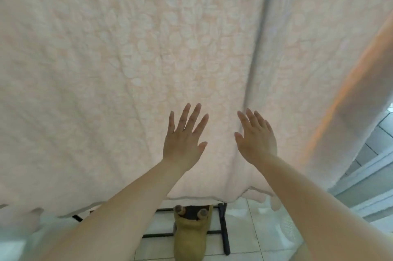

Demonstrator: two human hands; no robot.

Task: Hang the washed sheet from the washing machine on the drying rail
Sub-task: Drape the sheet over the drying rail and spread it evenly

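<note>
A large pale peach sheet (148,48) with a faint leaf pattern hangs in front of me and fills most of the view. Its lower hem ends just above the floor. A vertical fold runs down it at the right. My left hand (184,139) lies flat against the sheet with fingers spread and straight. My right hand (257,135) is beside it, fingers straight, touching the sheet next to the fold. The rail that carries the sheet is out of sight above.
Below the hem, the black base bars of the drying rack (224,231) stand on a white tiled floor. A yellow-green slipper (189,237) shows between them. A window frame or sliding door (374,175) is at the right.
</note>
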